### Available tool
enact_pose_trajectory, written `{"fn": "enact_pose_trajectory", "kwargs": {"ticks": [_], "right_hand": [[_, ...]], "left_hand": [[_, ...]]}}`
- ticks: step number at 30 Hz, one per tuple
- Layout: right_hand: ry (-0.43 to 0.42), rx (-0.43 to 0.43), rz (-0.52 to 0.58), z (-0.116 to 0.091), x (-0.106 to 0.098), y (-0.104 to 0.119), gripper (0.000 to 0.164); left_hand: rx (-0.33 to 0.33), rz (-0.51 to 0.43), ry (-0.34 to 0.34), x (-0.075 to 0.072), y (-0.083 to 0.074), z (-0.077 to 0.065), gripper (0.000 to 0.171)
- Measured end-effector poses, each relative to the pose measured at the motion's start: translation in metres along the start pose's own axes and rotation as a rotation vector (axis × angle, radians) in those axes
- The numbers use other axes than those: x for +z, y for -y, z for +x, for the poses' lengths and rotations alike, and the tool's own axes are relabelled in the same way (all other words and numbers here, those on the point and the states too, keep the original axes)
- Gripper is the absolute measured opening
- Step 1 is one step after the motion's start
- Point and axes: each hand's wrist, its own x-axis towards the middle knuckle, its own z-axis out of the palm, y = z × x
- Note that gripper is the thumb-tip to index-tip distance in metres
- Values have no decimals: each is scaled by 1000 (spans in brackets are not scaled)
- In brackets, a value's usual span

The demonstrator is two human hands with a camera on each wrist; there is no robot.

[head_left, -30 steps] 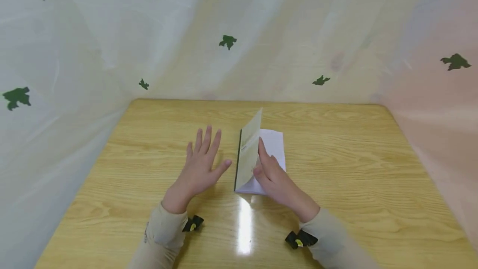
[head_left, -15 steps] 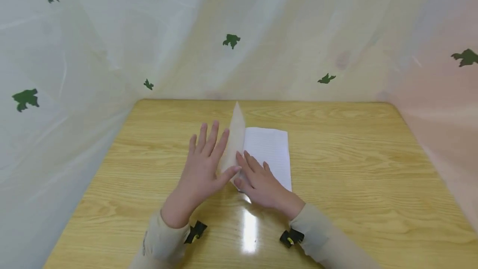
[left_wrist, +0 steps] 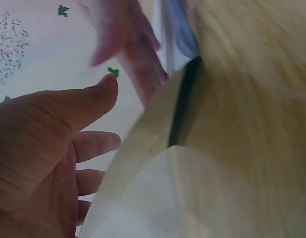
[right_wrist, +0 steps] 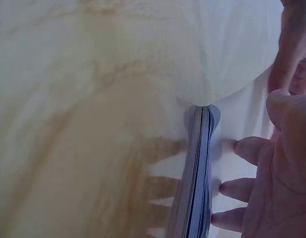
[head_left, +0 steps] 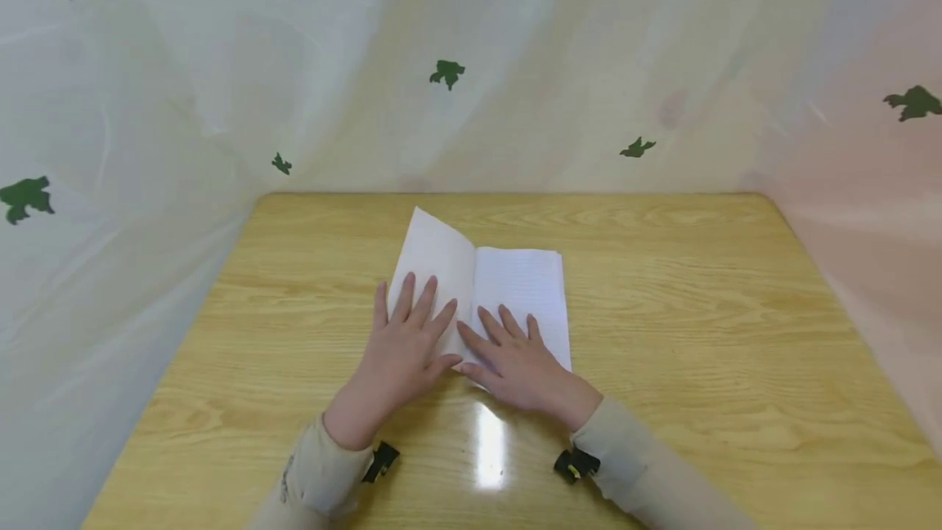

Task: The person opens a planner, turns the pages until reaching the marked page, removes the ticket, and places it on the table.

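A notebook lies open near the middle of the table, its lined right page (head_left: 518, 276) flat and its left leaf, the cover side (head_left: 434, 248), tilted up at the far corner. My left hand (head_left: 401, 350) spreads straight fingers over the left leaf. On the right page near the fold, my right hand (head_left: 518, 362) rests with fingers extended. In the left wrist view the cover (left_wrist: 138, 134) slopes up from the dark spine (left_wrist: 186, 96) beside my fingers. The right wrist view shows the stacked page edges (right_wrist: 195, 173) close to my fingertips.
The wooden table (head_left: 699, 325) extends around the notebook on all sides. A pale curtain (head_left: 545, 88) with green bird shapes hangs behind it and along both sides. Black bands (head_left: 381, 461) sit at both wrists.
The notebook's cover has swung from upright over to the left, baring the inner side and the lined page. My right hand has released it and flattened; my left hand has come down onto it.
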Motion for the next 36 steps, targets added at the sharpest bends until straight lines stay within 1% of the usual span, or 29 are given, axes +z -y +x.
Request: {"fn": "enact_pose_trajectory", "kwargs": {"ticks": [4,7,10,12,16,19,21,26,30,36], "right_hand": [[-24,-18,-10,-2,-2,-4,64],[-64,-28,-1,-3,-5,-9,62],[-119,-7,7,-2,-9,-17,62],[-167,30,12,-1,-12,-22,62],[-265,155,12,3,-16,-32,63],[-303,246,19,6,-18,-39,67],[-314,286,29,8,-19,-43,72],[-315,350,121,14,-27,-48,86],[-313,362,197,18,-30,-51,91],[-326,376,313,22,-33,-51,96]], "left_hand": [[-25,-56,19,13,7,1,75],[-36,-100,26,22,12,1,77],[-44,-135,35,29,17,0,79],[-46,-170,41,32,20,0,80],[-47,-244,69,36,23,-1,81],[-45,-289,91,39,24,-1,81],[-43,-307,107,40,24,-1,81],[-47,-344,149,40,28,-1,81],[-38,-375,188,40,32,0,81],[-3,-402,206,41,37,1,80]]}}
